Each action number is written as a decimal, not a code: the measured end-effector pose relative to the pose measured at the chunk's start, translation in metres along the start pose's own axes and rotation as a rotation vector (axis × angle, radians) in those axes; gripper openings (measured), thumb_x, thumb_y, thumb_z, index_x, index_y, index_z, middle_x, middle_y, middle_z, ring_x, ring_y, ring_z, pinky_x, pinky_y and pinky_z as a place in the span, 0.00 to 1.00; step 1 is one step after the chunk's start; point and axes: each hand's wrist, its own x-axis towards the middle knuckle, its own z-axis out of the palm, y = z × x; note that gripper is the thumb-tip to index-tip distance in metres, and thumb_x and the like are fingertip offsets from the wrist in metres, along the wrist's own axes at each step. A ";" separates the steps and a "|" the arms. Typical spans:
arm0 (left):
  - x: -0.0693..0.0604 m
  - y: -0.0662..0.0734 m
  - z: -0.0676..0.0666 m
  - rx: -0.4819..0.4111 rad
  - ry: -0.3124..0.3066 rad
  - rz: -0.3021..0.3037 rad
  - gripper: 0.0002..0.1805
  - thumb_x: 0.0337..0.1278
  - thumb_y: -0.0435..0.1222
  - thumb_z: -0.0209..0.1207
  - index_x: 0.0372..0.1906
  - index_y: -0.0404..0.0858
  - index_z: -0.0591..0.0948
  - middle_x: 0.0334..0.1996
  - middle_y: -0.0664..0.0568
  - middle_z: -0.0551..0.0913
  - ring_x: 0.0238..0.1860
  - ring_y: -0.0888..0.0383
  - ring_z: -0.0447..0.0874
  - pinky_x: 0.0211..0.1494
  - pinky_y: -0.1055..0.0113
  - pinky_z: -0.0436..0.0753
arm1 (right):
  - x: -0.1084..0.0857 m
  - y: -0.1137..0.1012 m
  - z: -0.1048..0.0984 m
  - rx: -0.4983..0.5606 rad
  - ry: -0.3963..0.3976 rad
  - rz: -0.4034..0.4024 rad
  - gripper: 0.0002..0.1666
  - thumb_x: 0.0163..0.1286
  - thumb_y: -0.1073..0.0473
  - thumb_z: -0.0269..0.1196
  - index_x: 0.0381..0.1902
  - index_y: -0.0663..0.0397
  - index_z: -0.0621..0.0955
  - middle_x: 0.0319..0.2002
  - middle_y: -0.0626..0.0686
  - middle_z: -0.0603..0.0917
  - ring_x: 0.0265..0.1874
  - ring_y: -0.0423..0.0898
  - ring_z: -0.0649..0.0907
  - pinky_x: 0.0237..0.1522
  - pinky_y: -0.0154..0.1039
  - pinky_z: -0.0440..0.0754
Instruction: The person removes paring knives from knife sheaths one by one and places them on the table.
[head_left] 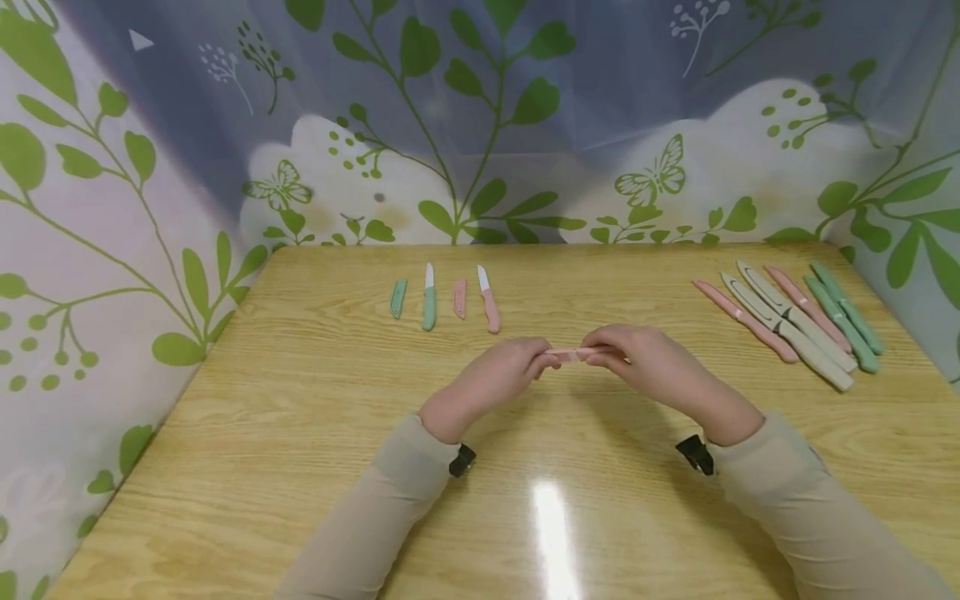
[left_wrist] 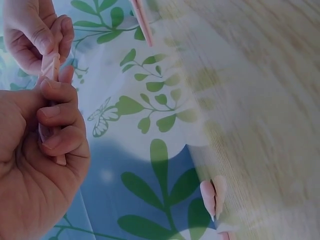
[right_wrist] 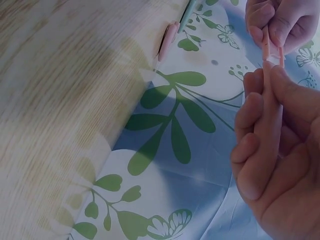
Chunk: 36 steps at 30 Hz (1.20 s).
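Both hands meet above the middle of the table, holding a pink paring knife (head_left: pixel 573 355) between them. The left hand (head_left: pixel 506 367) curls its fingers round the knife's pink sheath (left_wrist: pixel 61 159), much of which they cover. In the right hand (head_left: pixel 648 358) lies the pink handle (right_wrist: pixel 267 150), gripped with thumb and fingers. Handle and sheath lie in line, and a pale section shows at their junction. How much of the blade is inside the sheath, I cannot tell.
On the table (head_left: pixel 300 450), at the back left, lie a green sheath (head_left: pixel 398 299), a bare green-handled knife (head_left: pixel 429 300), a pink sheath (head_left: pixel 460 299) and a bare pink-handled knife (head_left: pixel 489 304). Several sheathed pink, beige (head_left: pixel 813 337) and green knives (head_left: pixel 843 325) lie at the right.
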 end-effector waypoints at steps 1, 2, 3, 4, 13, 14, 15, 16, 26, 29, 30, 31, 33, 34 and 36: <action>0.000 0.000 0.000 -0.001 0.002 0.001 0.19 0.75 0.43 0.44 0.42 0.34 0.79 0.26 0.53 0.75 0.25 0.61 0.68 0.35 0.69 0.71 | 0.000 0.000 0.000 0.000 -0.003 0.002 0.10 0.70 0.58 0.61 0.45 0.54 0.83 0.38 0.51 0.86 0.31 0.41 0.82 0.35 0.41 0.79; 0.000 0.000 0.000 -0.003 0.003 0.002 0.19 0.75 0.43 0.44 0.42 0.34 0.79 0.26 0.53 0.75 0.26 0.60 0.68 0.35 0.69 0.71 | 0.000 0.000 0.000 -0.001 -0.005 0.004 0.10 0.70 0.58 0.61 0.45 0.54 0.83 0.38 0.51 0.86 0.32 0.42 0.82 0.35 0.42 0.79; 0.000 0.000 0.000 -0.004 0.003 0.002 0.18 0.75 0.43 0.44 0.42 0.34 0.79 0.27 0.53 0.75 0.26 0.60 0.68 0.35 0.69 0.71 | 0.000 0.000 0.000 -0.001 -0.007 0.006 0.10 0.70 0.58 0.61 0.46 0.54 0.83 0.38 0.51 0.86 0.32 0.42 0.82 0.36 0.42 0.80; 0.000 0.000 0.000 -0.006 0.004 0.002 0.18 0.75 0.43 0.45 0.41 0.34 0.79 0.27 0.52 0.75 0.26 0.60 0.69 0.35 0.68 0.72 | 0.000 0.000 0.000 -0.002 -0.009 0.008 0.10 0.70 0.58 0.61 0.46 0.55 0.83 0.39 0.51 0.86 0.33 0.42 0.82 0.36 0.43 0.80; -0.001 0.001 -0.001 -0.014 -0.005 -0.007 0.17 0.75 0.42 0.45 0.42 0.34 0.79 0.27 0.53 0.74 0.26 0.60 0.68 0.34 0.69 0.70 | 0.000 0.000 -0.001 -0.011 -0.013 0.009 0.10 0.70 0.58 0.61 0.45 0.55 0.83 0.38 0.51 0.86 0.33 0.43 0.82 0.36 0.43 0.80; -0.001 0.001 -0.001 -0.013 -0.005 -0.005 0.17 0.75 0.42 0.45 0.42 0.34 0.79 0.27 0.53 0.74 0.26 0.60 0.68 0.34 0.69 0.70 | 0.000 0.000 -0.001 -0.012 -0.014 0.009 0.10 0.70 0.58 0.61 0.45 0.55 0.83 0.38 0.51 0.86 0.33 0.43 0.82 0.37 0.43 0.80; -0.001 0.002 -0.002 -0.013 -0.006 -0.005 0.17 0.75 0.42 0.45 0.42 0.34 0.79 0.27 0.53 0.74 0.26 0.60 0.68 0.34 0.69 0.70 | 0.000 0.000 -0.001 -0.013 -0.014 0.008 0.10 0.70 0.58 0.61 0.45 0.55 0.83 0.39 0.51 0.86 0.33 0.43 0.83 0.37 0.43 0.80; -0.001 0.002 -0.002 -0.012 -0.006 -0.005 0.17 0.75 0.42 0.45 0.42 0.34 0.79 0.27 0.53 0.74 0.26 0.60 0.68 0.34 0.69 0.70 | 0.000 0.000 -0.001 -0.013 -0.014 0.008 0.10 0.70 0.58 0.61 0.45 0.55 0.83 0.39 0.51 0.87 0.33 0.43 0.83 0.37 0.43 0.80; 0.000 0.000 -0.001 -0.011 -0.012 0.004 0.17 0.76 0.42 0.44 0.43 0.34 0.79 0.28 0.52 0.76 0.26 0.60 0.68 0.34 0.69 0.71 | 0.000 0.000 -0.001 -0.012 -0.015 0.008 0.10 0.70 0.58 0.61 0.46 0.56 0.83 0.39 0.52 0.87 0.33 0.43 0.83 0.37 0.43 0.80; 0.000 -0.001 0.000 -0.013 -0.012 0.007 0.17 0.76 0.42 0.45 0.43 0.34 0.79 0.27 0.52 0.75 0.26 0.60 0.68 0.33 0.70 0.70 | 0.000 0.000 -0.002 -0.014 -0.015 0.006 0.10 0.70 0.58 0.61 0.46 0.56 0.83 0.39 0.52 0.87 0.33 0.43 0.83 0.37 0.44 0.80; 0.000 -0.001 0.000 -0.013 -0.012 0.008 0.17 0.76 0.42 0.45 0.43 0.33 0.79 0.27 0.52 0.75 0.26 0.60 0.67 0.33 0.70 0.70 | -0.001 0.000 -0.002 -0.016 -0.015 0.006 0.11 0.70 0.58 0.61 0.46 0.56 0.83 0.39 0.52 0.87 0.33 0.44 0.83 0.37 0.44 0.80; 0.000 -0.001 0.000 -0.014 -0.013 0.009 0.17 0.76 0.42 0.45 0.43 0.33 0.79 0.27 0.52 0.75 0.26 0.60 0.67 0.33 0.70 0.70 | -0.001 0.000 -0.002 -0.015 -0.014 0.005 0.11 0.70 0.58 0.61 0.46 0.56 0.83 0.39 0.52 0.87 0.33 0.44 0.83 0.37 0.44 0.80; 0.000 -0.002 0.000 -0.017 -0.014 0.009 0.17 0.76 0.42 0.45 0.43 0.33 0.79 0.28 0.52 0.75 0.26 0.60 0.67 0.33 0.70 0.70 | -0.001 0.000 -0.002 -0.012 -0.014 0.006 0.11 0.70 0.58 0.61 0.46 0.56 0.83 0.39 0.52 0.87 0.34 0.44 0.83 0.37 0.44 0.81; 0.000 -0.002 0.001 -0.018 -0.015 0.008 0.17 0.76 0.42 0.45 0.43 0.33 0.79 0.28 0.51 0.76 0.27 0.60 0.68 0.34 0.70 0.70 | -0.001 0.000 -0.002 -0.011 -0.015 0.007 0.11 0.70 0.58 0.61 0.46 0.56 0.83 0.39 0.52 0.87 0.34 0.44 0.83 0.38 0.44 0.81; 0.000 -0.002 0.001 -0.022 -0.018 0.004 0.17 0.76 0.41 0.44 0.43 0.33 0.79 0.29 0.50 0.77 0.27 0.60 0.68 0.34 0.70 0.70 | -0.001 0.000 -0.002 -0.009 -0.018 0.008 0.11 0.70 0.58 0.61 0.46 0.56 0.83 0.39 0.52 0.87 0.35 0.44 0.83 0.38 0.45 0.81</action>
